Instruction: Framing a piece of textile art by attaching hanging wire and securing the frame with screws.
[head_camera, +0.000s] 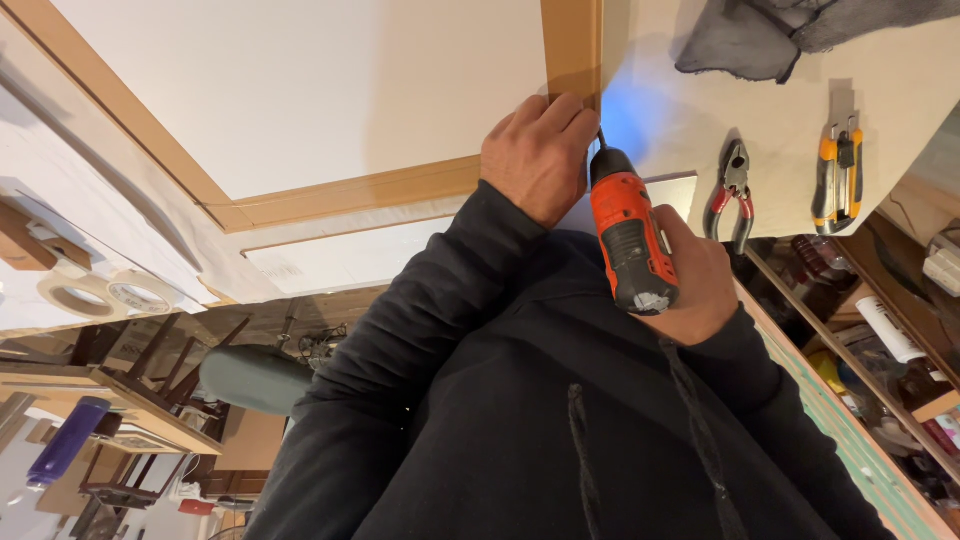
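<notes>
In the head view, a red and black cordless screwdriver (630, 235) is being gripped by the right hand (695, 280), with its bit set against a light brown wooden frame strip (572, 45) on the white panel (300, 90). The strip is being pressed by the closed left hand (538, 155). Red-handled pliers (732, 195) and a yellow utility knife (838, 170) are lying nearby.
</notes>
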